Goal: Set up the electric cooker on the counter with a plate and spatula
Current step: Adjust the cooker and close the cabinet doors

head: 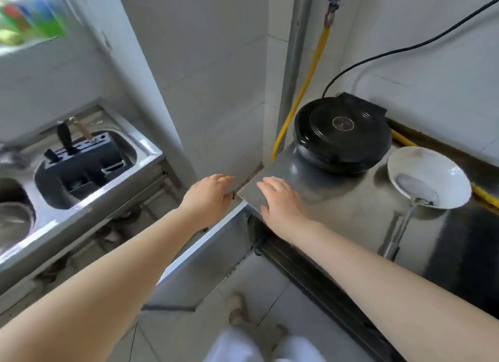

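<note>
White tiled walls (216, 64) fill the upper frame. A window (24, 16) is seen at upper left, daylight entering. A steel sink (89, 199) is set at left. Pale floor tiles (189, 329) are seen at the bottom centre.

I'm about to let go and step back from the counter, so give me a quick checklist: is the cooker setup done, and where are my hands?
1. Electric cooker on the steel counter, lid closed: ok.
2. White plate on the counter to the right of the cooker, apart from it: ok.
3. Metal spatula with its blade in the plate, handle toward the front edge: ok.
4. Black power cord runs up from behind the cooker; plugged in or not: cannot tell.
5. Left hand at the counter's left corner, holding anything: cannot tell.
6. Right hand open, flat over the counter, holding nothing: ok.
</note>
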